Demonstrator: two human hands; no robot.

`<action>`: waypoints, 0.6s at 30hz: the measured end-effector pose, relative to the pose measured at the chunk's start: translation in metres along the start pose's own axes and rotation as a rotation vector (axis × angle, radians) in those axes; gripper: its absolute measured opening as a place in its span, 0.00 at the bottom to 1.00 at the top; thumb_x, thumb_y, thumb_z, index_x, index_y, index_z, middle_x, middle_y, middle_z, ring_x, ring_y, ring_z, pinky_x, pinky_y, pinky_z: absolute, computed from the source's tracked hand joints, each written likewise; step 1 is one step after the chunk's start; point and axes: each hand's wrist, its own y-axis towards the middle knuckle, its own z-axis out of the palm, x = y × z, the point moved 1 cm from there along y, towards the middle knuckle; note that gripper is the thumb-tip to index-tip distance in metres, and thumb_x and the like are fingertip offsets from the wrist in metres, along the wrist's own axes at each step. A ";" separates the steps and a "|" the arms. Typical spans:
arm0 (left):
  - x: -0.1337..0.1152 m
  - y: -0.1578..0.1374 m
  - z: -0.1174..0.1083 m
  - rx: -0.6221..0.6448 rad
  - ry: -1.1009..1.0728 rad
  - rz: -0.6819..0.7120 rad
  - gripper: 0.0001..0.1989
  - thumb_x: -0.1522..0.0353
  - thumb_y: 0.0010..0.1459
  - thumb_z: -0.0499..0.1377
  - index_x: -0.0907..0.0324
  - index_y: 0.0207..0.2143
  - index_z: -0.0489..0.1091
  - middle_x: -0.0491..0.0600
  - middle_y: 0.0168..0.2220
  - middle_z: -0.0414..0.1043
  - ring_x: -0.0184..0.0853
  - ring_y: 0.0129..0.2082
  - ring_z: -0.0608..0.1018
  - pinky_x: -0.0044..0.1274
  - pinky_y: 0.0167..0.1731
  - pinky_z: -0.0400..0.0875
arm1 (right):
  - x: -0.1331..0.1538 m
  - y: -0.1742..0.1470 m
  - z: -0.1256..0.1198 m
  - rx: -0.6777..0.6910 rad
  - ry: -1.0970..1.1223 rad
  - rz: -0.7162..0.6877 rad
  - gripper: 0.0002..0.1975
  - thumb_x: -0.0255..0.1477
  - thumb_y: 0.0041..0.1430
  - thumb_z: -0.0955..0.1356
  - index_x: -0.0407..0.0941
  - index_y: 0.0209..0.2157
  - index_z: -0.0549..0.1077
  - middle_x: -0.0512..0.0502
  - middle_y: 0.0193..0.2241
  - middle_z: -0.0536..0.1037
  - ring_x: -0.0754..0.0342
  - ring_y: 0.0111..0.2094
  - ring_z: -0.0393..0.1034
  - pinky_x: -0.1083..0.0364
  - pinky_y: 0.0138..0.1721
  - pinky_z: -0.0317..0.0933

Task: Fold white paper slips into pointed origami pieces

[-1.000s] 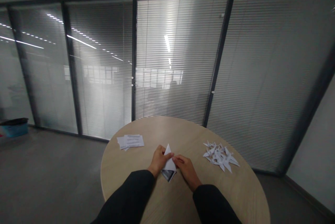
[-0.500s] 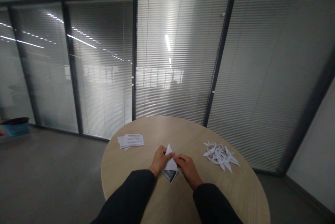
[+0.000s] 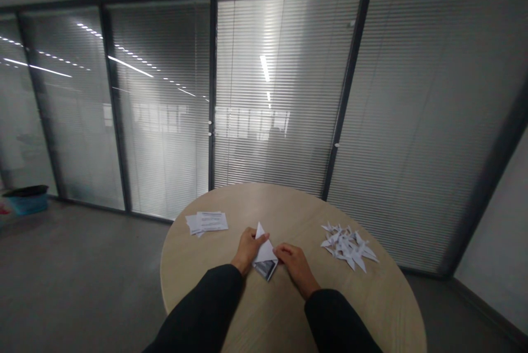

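A small piece of folded paper (image 3: 264, 253), white with a dark printed patch at its near corner, lies over the middle of the table, its narrow tip pointing away from me. My left hand (image 3: 248, 247) grips its left side, thumb across the top. At the right edge of the paper, my right hand (image 3: 294, 264) has its thumb and fingers pinched together by the crease. Whether a bit of the edge sits between those fingertips is too small to make out for certain, but they touch the paper.
The round wooden table (image 3: 198, 281) bears a few printed paper sheets (image 3: 212, 221) at the back left and a heap of folded white paper pieces (image 3: 347, 246) at the right. Beyond stands a glass partition with blinds (image 3: 272, 160). A blue bin (image 3: 27, 200) is on the floor far left.
The folded paper has shifted a little left and away from me and turned slightly, carried by my left hand. My right hand has stayed nearly in place.
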 end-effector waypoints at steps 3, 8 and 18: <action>-0.001 -0.001 0.000 0.005 -0.014 0.001 0.19 0.57 0.35 0.66 0.63 0.20 0.66 0.45 0.18 0.65 0.30 0.18 0.68 0.21 0.18 0.59 | -0.001 0.000 0.000 -0.003 -0.001 -0.006 0.13 0.37 0.45 0.67 0.43 0.18 0.72 0.50 0.17 0.71 0.54 0.23 0.64 0.57 0.26 0.57; -0.004 -0.004 0.000 0.021 -0.058 -0.014 0.18 0.57 0.36 0.65 0.63 0.20 0.67 0.46 0.18 0.66 0.30 0.17 0.69 0.21 0.17 0.60 | 0.001 -0.001 0.000 0.002 0.017 -0.010 0.12 0.37 0.45 0.66 0.42 0.18 0.71 0.51 0.17 0.70 0.55 0.23 0.64 0.58 0.26 0.56; 0.006 0.003 -0.002 -0.028 -0.133 0.007 0.21 0.54 0.37 0.66 0.64 0.18 0.67 0.46 0.16 0.66 0.29 0.16 0.68 0.20 0.16 0.58 | -0.003 -0.001 0.002 0.000 0.050 0.020 0.12 0.37 0.44 0.66 0.43 0.18 0.72 0.50 0.17 0.74 0.53 0.23 0.68 0.57 0.27 0.60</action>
